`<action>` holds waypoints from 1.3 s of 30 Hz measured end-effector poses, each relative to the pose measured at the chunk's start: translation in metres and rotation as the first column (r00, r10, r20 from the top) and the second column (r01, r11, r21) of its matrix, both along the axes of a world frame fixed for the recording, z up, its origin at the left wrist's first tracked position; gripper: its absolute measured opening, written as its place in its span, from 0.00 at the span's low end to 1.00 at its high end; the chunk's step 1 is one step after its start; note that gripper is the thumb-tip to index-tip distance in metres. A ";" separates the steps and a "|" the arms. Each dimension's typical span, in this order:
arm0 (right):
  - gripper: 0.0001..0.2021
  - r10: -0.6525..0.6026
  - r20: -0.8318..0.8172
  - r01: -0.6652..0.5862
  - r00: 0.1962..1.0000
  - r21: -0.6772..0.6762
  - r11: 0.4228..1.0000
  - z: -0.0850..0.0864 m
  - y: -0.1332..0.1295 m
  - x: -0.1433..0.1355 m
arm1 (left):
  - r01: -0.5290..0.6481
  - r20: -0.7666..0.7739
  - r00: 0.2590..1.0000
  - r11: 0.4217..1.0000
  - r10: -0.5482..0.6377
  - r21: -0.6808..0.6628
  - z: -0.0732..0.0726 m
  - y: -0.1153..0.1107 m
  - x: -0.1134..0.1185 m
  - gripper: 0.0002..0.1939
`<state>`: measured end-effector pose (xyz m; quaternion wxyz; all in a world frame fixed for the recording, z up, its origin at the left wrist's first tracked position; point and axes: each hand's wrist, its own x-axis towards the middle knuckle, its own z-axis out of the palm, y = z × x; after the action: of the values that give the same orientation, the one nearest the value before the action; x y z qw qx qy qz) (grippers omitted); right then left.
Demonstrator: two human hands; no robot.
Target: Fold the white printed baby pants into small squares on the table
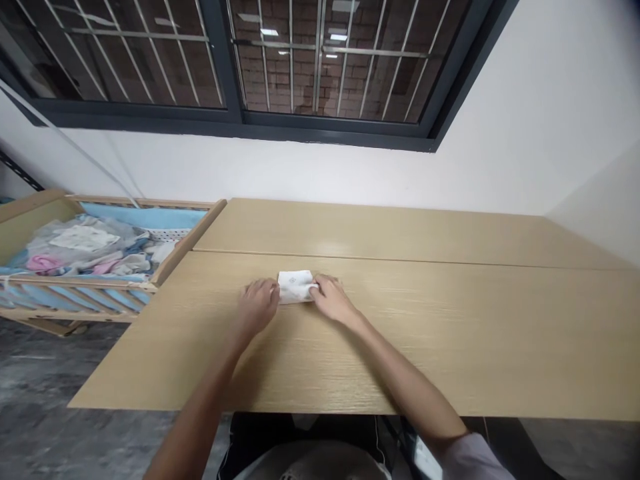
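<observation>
A small white folded cloth (296,287) with a faint grey print lies on the wooden table (450,320), ahead of me. Its exact kind is too small to tell. My left hand (261,303) grips the left end, with its fingers curled over and the fingertips partly hidden. At the right end my right hand (331,298) pinches the cloth between thumb and fingers. Both hands rest low, close to the tabletop.
To the left stands a wooden crib (165,267) with blue lining, holding a pile of clothes and a clear plastic bag (90,237). A seam crosses the tabletop behind the cloth. Beyond are a white wall (350,175) and a dark-framed barred window (330,123).
</observation>
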<state>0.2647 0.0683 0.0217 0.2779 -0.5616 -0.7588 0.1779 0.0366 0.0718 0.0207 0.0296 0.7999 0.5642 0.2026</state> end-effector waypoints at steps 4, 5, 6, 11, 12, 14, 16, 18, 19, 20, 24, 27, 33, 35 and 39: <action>0.13 -0.175 -0.031 0.175 0.984 -0.016 0.984 -0.018 0.042 -0.007 | -0.089 -0.024 0.996 0.996 0.090 0.029 -0.006 0.046 0.018 0.18; 0.13 -0.217 -0.041 0.217 0.975 -0.010 0.976 -0.025 0.050 -0.009 | -0.111 -0.029 0.993 0.993 0.112 0.036 -0.010 0.054 0.022 0.18; 0.13 -0.251 -0.062 0.252 0.966 -0.003 0.968 -0.034 0.057 -0.011 | -0.133 -0.036 0.990 0.990 0.134 0.044 -0.016 0.060 0.026 0.19; 0.13 -0.341 -0.163 0.347 0.926 0.005 0.938 -0.068 0.074 -0.017 | -0.185 -0.055 0.980 0.980 0.190 0.079 -0.042 0.070 0.035 0.20; 0.14 -0.349 -0.150 0.352 0.925 -0.007 0.936 -0.071 0.075 -0.017 | -0.183 -0.055 0.981 0.979 0.188 0.086 -0.045 0.070 0.035 0.21; 0.15 -0.358 -0.119 0.356 0.926 -0.043 0.934 -0.074 0.076 -0.015 | -0.173 -0.050 0.983 0.980 0.179 0.097 -0.049 0.071 0.033 0.22; 0.18 -0.371 -0.119 0.366 0.921 -0.067 0.928 -0.072 0.074 -0.013 | -0.160 -0.035 0.986 0.981 0.164 0.110 -0.049 0.072 0.031 0.22; 0.21 -0.385 -0.159 0.389 0.909 -0.011 0.921 -0.067 0.068 -0.012 | -0.146 -0.009 0.989 0.980 0.149 0.133 -0.048 0.071 0.028 0.23; 0.22 -0.375 -0.174 0.388 0.911 0.050 0.920 -0.064 0.063 -0.012 | -0.136 0.003 0.991 0.980 0.137 0.147 -0.047 0.070 0.027 0.24; 0.23 -0.347 -0.172 0.370 0.922 0.123 0.921 -0.061 0.058 -0.013 | -0.116 0.016 0.993 0.980 0.114 0.163 -0.046 0.068 0.027 0.25; 0.26 -0.086 0.036 0.072 0.996 0.297 0.952 -0.049 0.038 -0.024 | 0.103 0.045 0.992 0.970 -0.116 0.220 -0.050 0.054 0.031 0.33; 0.30 0.049 0.176 -0.090 0.983 0.235 0.968 -0.048 0.030 -0.035 | 0.179 0.024 0.982 0.970 -0.185 0.165 -0.060 0.045 0.038 0.39; 0.31 0.020 0.221 -0.049 0.975 0.127 0.991 -0.059 0.031 -0.034 | 0.040 -0.069 0.997 0.999 -0.039 0.012 -0.075 0.048 0.030 0.37; 0.32 -0.008 0.212 -0.016 0.977 0.111 0.994 -0.061 0.032 -0.028 | -0.013 -0.077 0.997 1.000 0.014 0.019 -0.079 0.051 0.023 0.37; 0.35 -0.082 0.189 0.071 0.979 0.061 0.996 -0.062 0.033 -0.019 | -0.063 -0.073 0.995 0.998 0.063 -0.004 -0.086 0.055 0.014 0.39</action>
<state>0.2452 0.1009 -0.0406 0.2256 -0.5971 -0.7643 0.0918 0.0510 0.1265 -0.0657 0.0050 0.7884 0.5905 0.1727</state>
